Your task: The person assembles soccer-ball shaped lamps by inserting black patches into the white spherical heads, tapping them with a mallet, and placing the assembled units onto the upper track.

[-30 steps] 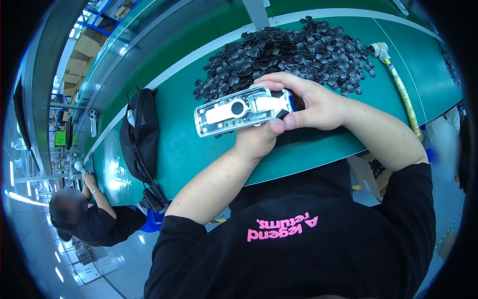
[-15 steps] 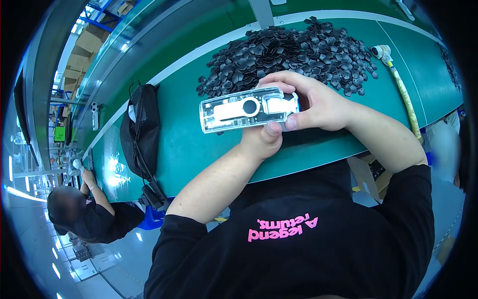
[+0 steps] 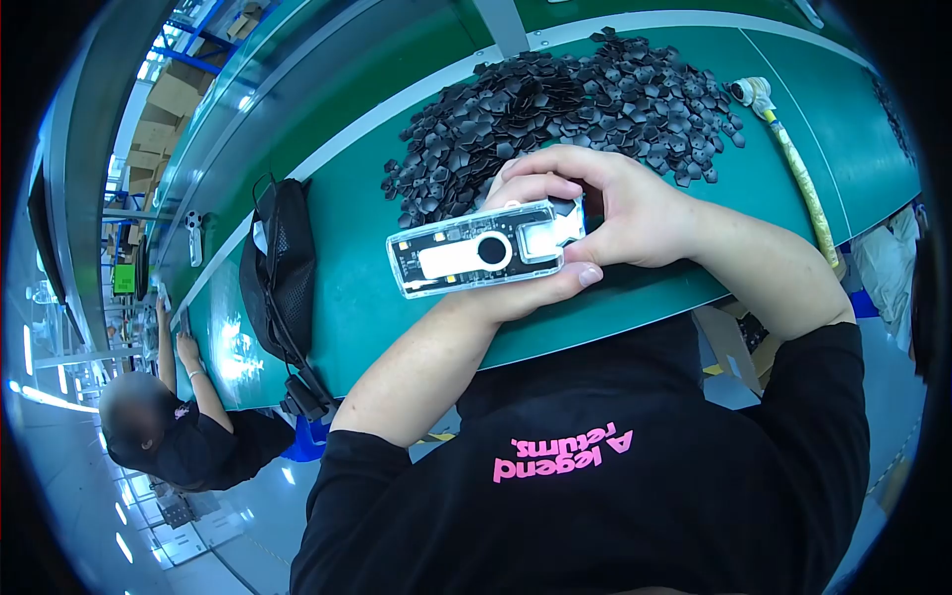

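Observation:
A clear-cased device (image 3: 466, 253) with a white strip and a round black spot is held above the green table (image 3: 367, 337). My left hand (image 3: 526, 290) supports it from below, mostly hidden behind the case, with the thumb lying at its right end. Around that same end curl the fingers and thumb of my right hand (image 3: 625, 208). Just beyond the hands lies a large heap of dark, flat, angular pieces (image 3: 555, 109).
A black mesh bag (image 3: 283, 268) with a cable lies left on the table. A yellow-wrapped stick (image 3: 798, 169) with a whitish head lies right. Another person (image 3: 198, 446) is at the table's far left. An open cardboard box (image 3: 729, 342) stands below the edge.
The device has tilted and shifted slightly left and down since half a second ago. My left thumb now stretches further right under its end. The other person's arms have moved apart.

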